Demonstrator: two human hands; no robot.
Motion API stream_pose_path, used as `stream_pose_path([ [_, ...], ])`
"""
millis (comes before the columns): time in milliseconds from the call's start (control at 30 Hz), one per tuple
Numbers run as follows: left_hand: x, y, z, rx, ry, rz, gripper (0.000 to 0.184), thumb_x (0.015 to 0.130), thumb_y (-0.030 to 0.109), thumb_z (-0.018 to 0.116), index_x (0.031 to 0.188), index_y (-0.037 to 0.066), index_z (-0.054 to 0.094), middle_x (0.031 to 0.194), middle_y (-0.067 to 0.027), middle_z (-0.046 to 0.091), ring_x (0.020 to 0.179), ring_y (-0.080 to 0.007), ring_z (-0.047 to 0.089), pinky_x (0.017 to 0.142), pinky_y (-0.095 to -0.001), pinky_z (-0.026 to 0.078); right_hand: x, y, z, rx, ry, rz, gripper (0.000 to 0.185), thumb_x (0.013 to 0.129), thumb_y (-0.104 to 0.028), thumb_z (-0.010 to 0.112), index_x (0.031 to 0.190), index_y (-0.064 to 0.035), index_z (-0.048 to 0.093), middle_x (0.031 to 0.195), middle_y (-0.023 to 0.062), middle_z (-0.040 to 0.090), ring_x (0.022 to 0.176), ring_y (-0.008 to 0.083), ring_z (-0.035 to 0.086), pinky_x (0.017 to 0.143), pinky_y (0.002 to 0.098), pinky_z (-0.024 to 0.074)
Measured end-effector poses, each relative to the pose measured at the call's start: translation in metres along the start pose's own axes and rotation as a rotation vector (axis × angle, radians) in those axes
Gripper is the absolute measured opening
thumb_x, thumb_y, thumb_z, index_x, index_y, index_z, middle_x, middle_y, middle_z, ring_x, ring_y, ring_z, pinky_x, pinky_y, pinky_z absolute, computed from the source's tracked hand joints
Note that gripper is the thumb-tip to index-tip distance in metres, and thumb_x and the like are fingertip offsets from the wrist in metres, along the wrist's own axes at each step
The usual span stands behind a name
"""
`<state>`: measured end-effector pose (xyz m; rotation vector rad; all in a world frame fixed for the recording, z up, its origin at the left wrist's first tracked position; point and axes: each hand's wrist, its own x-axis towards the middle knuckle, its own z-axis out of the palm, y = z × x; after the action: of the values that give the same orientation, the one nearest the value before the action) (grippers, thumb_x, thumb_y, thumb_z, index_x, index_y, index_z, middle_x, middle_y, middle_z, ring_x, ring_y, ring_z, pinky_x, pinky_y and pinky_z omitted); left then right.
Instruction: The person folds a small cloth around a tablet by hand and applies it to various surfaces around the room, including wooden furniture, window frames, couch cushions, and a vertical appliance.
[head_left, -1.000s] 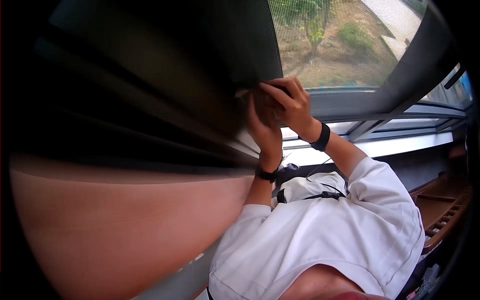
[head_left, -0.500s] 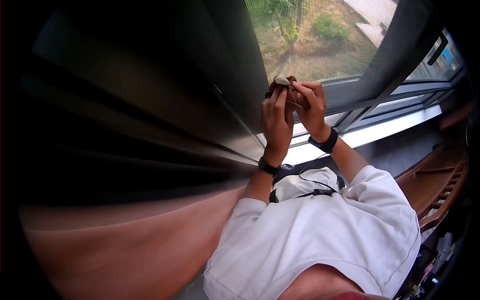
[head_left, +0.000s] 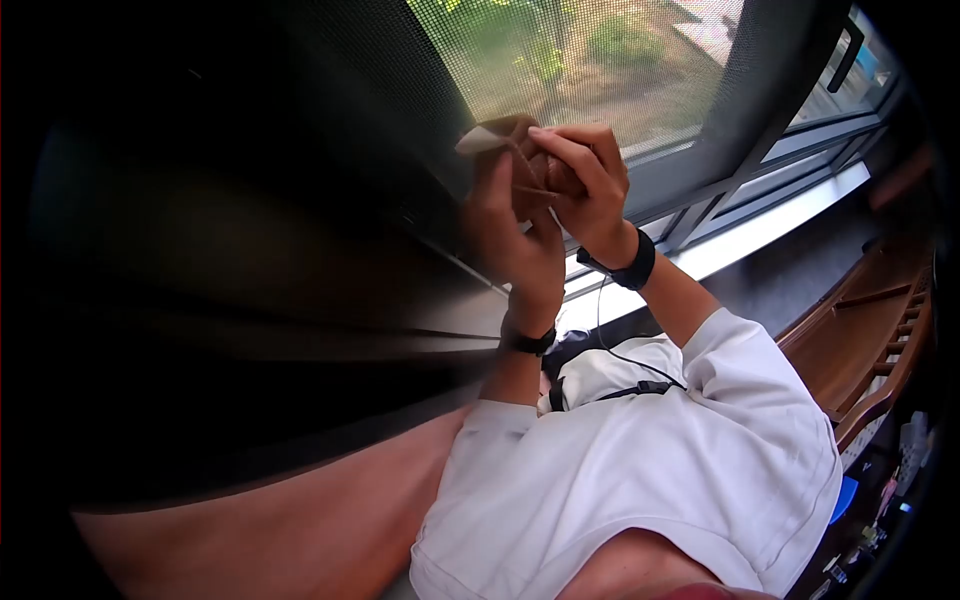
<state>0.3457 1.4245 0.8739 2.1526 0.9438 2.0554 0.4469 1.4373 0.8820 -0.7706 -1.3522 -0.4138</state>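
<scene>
Both hands are raised before the window, gripping a soft brown folded thing [head_left: 525, 165] with seam-like lines and a pale flap at its upper left; its kind is unclear. My left hand [head_left: 515, 235] holds it from the left and below, thumb pressed up against it, the other fingers blurred and in shadow. On the right side, the fingers of my right hand [head_left: 592, 180] are bent over it, the fingertips at its top edge. A dark band sits on each wrist, and a thin black cable runs down near the right one.
Behind the hands is a mesh window screen [head_left: 600, 80] in a dark frame, with a white sill [head_left: 790, 225] below. A window handle [head_left: 847, 55] is at the upper right. Brown wooden furniture [head_left: 850, 320] with slats stands at right. Pinkish fabric [head_left: 300, 510] spreads lower left.
The hands and the brown thing appear further left and slightly higher in view. More of the pale flap shows, and the left hand has turned, with its thumb upward. The whole view has shifted.
</scene>
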Motion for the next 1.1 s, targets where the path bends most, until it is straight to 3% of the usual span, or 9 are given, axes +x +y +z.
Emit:
stream_pose_path([
  [100, -0.007, 0.004, 0.041, -0.006, -0.035, 0.052, 0.047, 0.09, 0.005, 0.064, 0.136, 0.005, 0.053, 0.136, -0.0172, 0.059, 0.119, -0.0335, 0.06, 0.098, -0.041, 0.05, -0.006, 0.029, -0.028, -0.108, 0.034, 0.031, 0.051, 0.066, 0.007, 0.077, 0.114, -0.0091, 0.07, 0.101, 0.0066, 0.063, 0.077, 0.0208, 0.062, 0.063, 0.0308, 0.0523],
  [233, -0.031, 0.012, 0.066, -0.106, -0.151, 0.004, 0.048, 0.081, -0.005, 0.066, 0.128, 0.005, 0.06, 0.129, -0.0156, 0.063, 0.11, -0.034, 0.062, 0.093, -0.0416, 0.051, -0.039, 0.051, -0.059, -0.207, 0.031, 0.125, 0.044, 0.072, 0.006, 0.077, 0.114, -0.0073, 0.067, 0.103, 0.0079, 0.062, 0.077, 0.0213, 0.062, 0.063, 0.0284, 0.0517],
  [367, -0.075, -0.009, 0.071, -0.042, -0.241, 0.053, 0.046, 0.08, -0.003, 0.07, 0.124, 0.005, 0.061, 0.127, -0.0148, 0.065, 0.107, -0.0357, 0.063, 0.09, -0.042, 0.053, -0.088, 0.067, -0.077, -0.17, -0.058, 0.182, 0.042, 0.073, 0.0, 0.08, 0.112, -0.0065, 0.065, 0.104, 0.0108, 0.064, 0.087, 0.0271, 0.066, 0.069, 0.033, 0.0545],
  [400, -0.084, -0.016, 0.066, -0.042, -0.385, -0.08, 0.046, 0.081, -0.004, 0.07, 0.125, 0.005, 0.061, 0.127, -0.0153, 0.065, 0.107, -0.036, 0.063, 0.09, -0.0427, 0.053, -0.098, 0.068, -0.078, -0.124, -0.1, 0.208, 0.043, 0.072, -0.001, 0.081, 0.112, -0.0063, 0.065, 0.104, 0.0113, 0.064, 0.087, 0.0279, 0.065, 0.07, 0.0339, 0.0548],
  [567, -0.106, -0.014, 0.045, 0.087, -0.213, -0.107, 0.053, 0.079, -0.013, 0.066, 0.129, 0.002, 0.056, 0.127, -0.0205, 0.061, 0.112, -0.0388, 0.06, 0.096, -0.0448, 0.049, -0.102, 0.062, -0.069, 0.017, -0.217, 0.202, 0.045, 0.066, 0.0, 0.083, 0.108, -0.0071, 0.068, 0.1, 0.0093, 0.065, 0.083, 0.0274, 0.065, 0.067, 0.034, 0.0535],
  [733, -0.068, 0.015, 0.083, 0.019, 0.023, -0.106, 0.047, 0.088, -0.004, 0.056, 0.135, -0.006, 0.047, 0.137, -0.0241, 0.05, 0.123, -0.0371, 0.057, 0.105, -0.0461, 0.047, -0.026, 0.074, -0.082, 0.13, -0.156, 0.067, 0.053, 0.058, -0.004, 0.083, 0.11, -0.0091, 0.07, 0.103, 0.0053, 0.067, 0.082, 0.0234, 0.063, 0.065, 0.0319, 0.052],
  [900, -0.032, 0.052, 0.143, 0.058, 0.055, 0.019, 0.047, 0.088, -0.003, 0.054, 0.135, -0.006, 0.045, 0.138, -0.0245, 0.048, 0.124, -0.0376, 0.056, 0.106, -0.0469, 0.047, 0.024, 0.111, -0.127, 0.119, -0.095, 0.008, 0.056, 0.061, -0.003, 0.081, 0.115, -0.0106, 0.069, 0.104, 0.004, 0.067, 0.081, 0.0223, 0.062, 0.064, 0.0313, 0.0508],
  [933, -0.026, 0.06, 0.155, 0.054, 0.04, 0.063, 0.046, 0.089, -0.002, 0.054, 0.134, -0.006, 0.046, 0.139, -0.0246, 0.049, 0.124, -0.0375, 0.056, 0.105, -0.0472, 0.048, 0.031, 0.119, -0.135, 0.054, -0.043, 0.03, 0.042, 0.071, -0.017, 0.08, 0.112, -0.0196, 0.071, 0.1, -0.0013, 0.068, 0.078, 0.0196, 0.064, 0.061, 0.03, 0.054],
  [1100, -0.007, 0.102, 0.216, -0.003, -0.053, 0.166, 0.047, 0.083, -0.012, 0.062, 0.129, 0.0, 0.055, 0.13, -0.0209, 0.058, 0.115, -0.0357, 0.059, 0.098, -0.0437, 0.048, 0.042, 0.165, -0.189, -0.002, 0.029, 0.028, 0.045, 0.069, -0.013, 0.083, 0.112, -0.014, 0.07, 0.101, 0.0028, 0.068, 0.083, 0.0214, 0.066, 0.065, 0.0306, 0.0549],
])
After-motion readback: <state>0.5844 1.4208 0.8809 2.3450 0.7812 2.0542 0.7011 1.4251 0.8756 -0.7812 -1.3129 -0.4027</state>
